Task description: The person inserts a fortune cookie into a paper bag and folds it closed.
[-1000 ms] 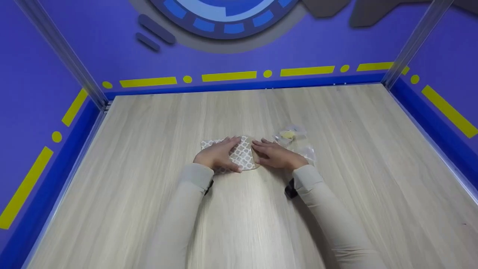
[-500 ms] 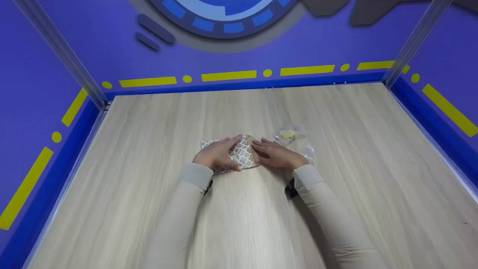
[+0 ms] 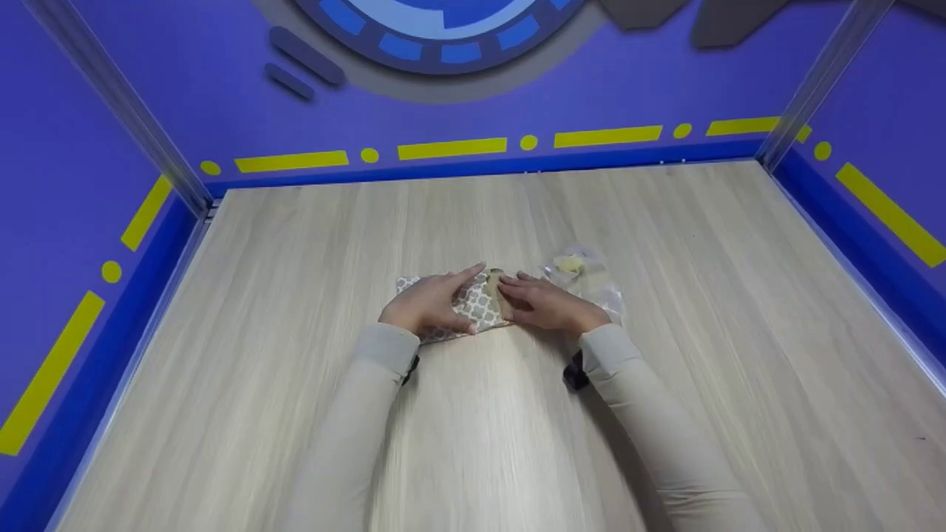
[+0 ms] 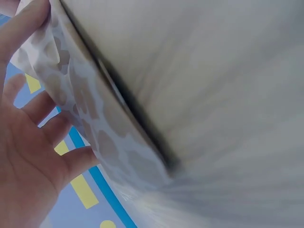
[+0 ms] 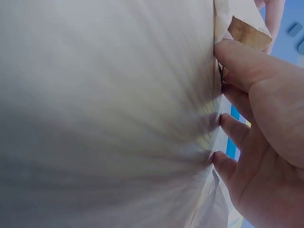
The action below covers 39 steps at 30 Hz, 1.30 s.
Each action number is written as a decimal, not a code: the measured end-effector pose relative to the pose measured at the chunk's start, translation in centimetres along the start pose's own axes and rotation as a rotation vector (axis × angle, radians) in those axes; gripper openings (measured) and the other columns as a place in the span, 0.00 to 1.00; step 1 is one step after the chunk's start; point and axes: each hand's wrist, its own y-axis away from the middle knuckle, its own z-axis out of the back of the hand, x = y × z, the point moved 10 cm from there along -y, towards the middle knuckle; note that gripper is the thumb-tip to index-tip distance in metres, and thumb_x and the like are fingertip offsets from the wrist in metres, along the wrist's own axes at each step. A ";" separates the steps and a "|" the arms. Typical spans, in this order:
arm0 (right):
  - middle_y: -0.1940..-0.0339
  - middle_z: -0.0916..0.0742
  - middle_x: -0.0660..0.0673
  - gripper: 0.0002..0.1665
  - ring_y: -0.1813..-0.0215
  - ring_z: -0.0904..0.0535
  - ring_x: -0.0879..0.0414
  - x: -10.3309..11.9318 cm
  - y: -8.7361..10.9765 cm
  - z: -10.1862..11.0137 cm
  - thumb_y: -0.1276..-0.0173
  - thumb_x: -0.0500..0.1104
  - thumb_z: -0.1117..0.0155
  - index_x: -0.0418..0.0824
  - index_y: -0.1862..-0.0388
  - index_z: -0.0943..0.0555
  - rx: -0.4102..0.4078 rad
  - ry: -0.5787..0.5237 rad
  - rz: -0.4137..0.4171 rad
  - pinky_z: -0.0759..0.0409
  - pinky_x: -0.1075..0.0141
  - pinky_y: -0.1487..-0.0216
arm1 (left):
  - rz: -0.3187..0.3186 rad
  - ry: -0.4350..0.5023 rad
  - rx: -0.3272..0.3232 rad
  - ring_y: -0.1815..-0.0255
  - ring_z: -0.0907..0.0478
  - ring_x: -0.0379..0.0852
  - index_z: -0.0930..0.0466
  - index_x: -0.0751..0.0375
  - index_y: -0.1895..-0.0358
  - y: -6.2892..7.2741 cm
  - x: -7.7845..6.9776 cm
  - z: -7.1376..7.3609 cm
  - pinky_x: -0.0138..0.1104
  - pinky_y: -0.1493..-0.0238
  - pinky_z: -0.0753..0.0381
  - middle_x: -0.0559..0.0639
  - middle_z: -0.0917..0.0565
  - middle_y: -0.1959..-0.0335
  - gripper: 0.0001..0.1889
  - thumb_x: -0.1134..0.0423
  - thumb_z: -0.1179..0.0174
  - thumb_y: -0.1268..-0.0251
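A paper bag (image 3: 479, 304) with a white-and-grey lattice print lies flat on the table, its brown end toward the right. My left hand (image 3: 427, 301) lies over the printed part, thumb near the close edge, fingers spread toward the far edge. In the left wrist view the bag's near edge (image 4: 111, 107) stands slightly off the table. My right hand (image 3: 548, 304) touches the brown end with thumb and fingertips. In the right wrist view several fingertips (image 5: 225, 159) meet the tabletop, and a brown paper flap (image 5: 249, 34) sticks up beyond the thumb.
Clear plastic packets (image 3: 607, 299), one with a yellowish item (image 3: 567, 264) inside, lie just beyond and beside my right hand. The wood-grain table (image 3: 295, 244) is bounded by blue-purple panels (image 3: 443, 118) at the back and sides.
The bag's right end has swung slightly away from me, and its near edge now slants. Its brown end looks more bunched. My left fingers have spread a little farther; my right hand stays in place.
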 end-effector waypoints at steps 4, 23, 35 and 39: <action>0.22 0.40 0.44 0.34 0.21 0.52 0.42 0.0 0.0 0.0 0.26 0.47 0.46 0.40 0.25 0.41 -0.002 -0.006 -0.004 0.50 0.47 0.24 | -0.036 -0.002 0.000 0.28 0.37 0.52 0.55 0.24 0.26 0.0 -0.3 -0.1 0.46 0.30 0.36 0.52 0.34 0.28 0.53 0.44 0.27 0.53; 0.24 0.37 0.41 0.35 0.23 0.48 0.39 0.4 0.0 0.4 0.27 0.49 0.44 0.37 0.27 0.38 -0.045 -0.004 0.048 0.48 0.46 0.25 | -0.137 0.013 0.007 0.28 0.37 0.51 0.39 0.35 0.29 0.0 -1.4 -0.1 0.47 0.31 0.34 0.48 0.34 0.28 0.43 0.52 0.27 0.49; 0.25 0.36 0.41 0.34 0.23 0.47 0.40 0.5 -0.1 0.4 0.27 0.49 0.44 0.37 0.28 0.37 -0.048 0.031 0.051 0.46 0.47 0.25 | -0.084 -0.033 -0.014 0.33 0.32 0.53 0.41 0.35 0.31 0.1 -1.0 0.0 0.49 0.37 0.28 0.50 0.34 0.31 0.49 0.42 0.24 0.60; 0.26 0.32 0.42 0.32 0.25 0.43 0.39 0.7 0.0 0.9 0.28 0.47 0.42 0.37 0.29 0.34 -0.076 0.057 0.071 0.44 0.47 0.26 | -0.112 -0.014 -0.023 0.33 0.32 0.52 0.40 0.38 0.32 0.1 -1.1 0.1 0.47 0.36 0.29 0.49 0.32 0.33 0.48 0.44 0.23 0.61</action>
